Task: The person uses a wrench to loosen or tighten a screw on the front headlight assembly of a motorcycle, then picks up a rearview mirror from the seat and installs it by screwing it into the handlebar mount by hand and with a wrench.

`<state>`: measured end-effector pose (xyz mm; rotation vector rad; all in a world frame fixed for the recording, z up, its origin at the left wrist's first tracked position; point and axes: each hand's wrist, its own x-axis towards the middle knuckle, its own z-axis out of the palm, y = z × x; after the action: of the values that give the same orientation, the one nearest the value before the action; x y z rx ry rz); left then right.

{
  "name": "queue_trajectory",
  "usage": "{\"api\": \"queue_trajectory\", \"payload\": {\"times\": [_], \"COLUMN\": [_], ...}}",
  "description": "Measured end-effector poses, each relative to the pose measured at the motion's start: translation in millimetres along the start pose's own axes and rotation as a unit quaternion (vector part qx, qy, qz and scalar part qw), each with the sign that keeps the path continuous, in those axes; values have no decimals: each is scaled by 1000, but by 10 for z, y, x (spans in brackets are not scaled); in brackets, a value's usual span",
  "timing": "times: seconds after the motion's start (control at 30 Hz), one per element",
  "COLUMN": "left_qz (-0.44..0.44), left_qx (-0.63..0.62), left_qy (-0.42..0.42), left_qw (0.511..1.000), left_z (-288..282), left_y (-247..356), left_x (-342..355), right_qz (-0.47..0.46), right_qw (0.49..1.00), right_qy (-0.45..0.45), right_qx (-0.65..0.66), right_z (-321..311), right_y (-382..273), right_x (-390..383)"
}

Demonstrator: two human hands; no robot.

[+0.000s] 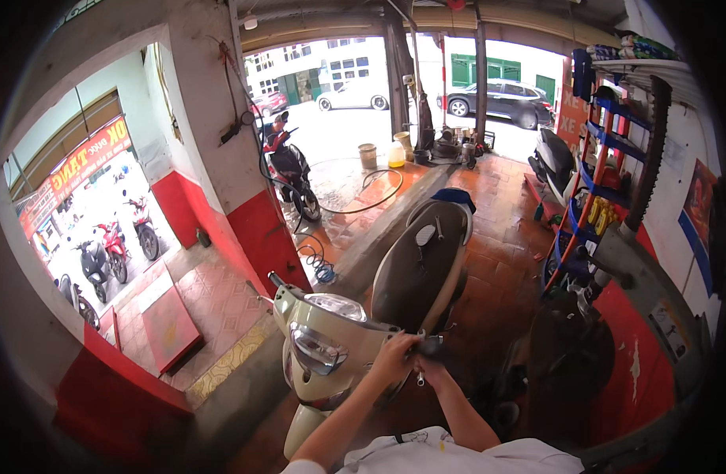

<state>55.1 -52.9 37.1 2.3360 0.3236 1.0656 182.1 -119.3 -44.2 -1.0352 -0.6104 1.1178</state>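
A cream scooter point(307, 387) stands below me with its headlight unit point(315, 347) facing me and its long brown seat point(416, 265) beyond. My left hand point(396, 354) is closed around the right-side handlebar end, by its black grip point(431, 347). Just under it, my right hand point(431, 370) is closed on a small chrome tool, possibly a wrench point(420, 378), whose end pokes out below the fingers. The exact contact between the tool and the handlebar is hidden by my hands.
A tyre-changing machine point(647, 300) and blue shelf rack point(608, 158) stand at the right. A red-and-white wall pillar point(248, 229) is at the left, with coiled hose point(315, 257) beside it. Parked motorbikes point(288, 170), buckets point(368, 156) and a street with cars lie ahead.
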Motion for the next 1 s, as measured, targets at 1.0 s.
{"api": "queue_trajectory", "payload": {"times": [1.0], "left_qz": [-327], "left_qx": [-214], "left_qy": [226], "left_qw": [893], "left_z": [-248], "left_y": [-279], "left_x": [213], "right_qz": [138], "right_qw": [990], "right_qy": [-4], "right_qx": [-10], "right_z": [176], "right_y": [-168], "right_x": [-336]}}
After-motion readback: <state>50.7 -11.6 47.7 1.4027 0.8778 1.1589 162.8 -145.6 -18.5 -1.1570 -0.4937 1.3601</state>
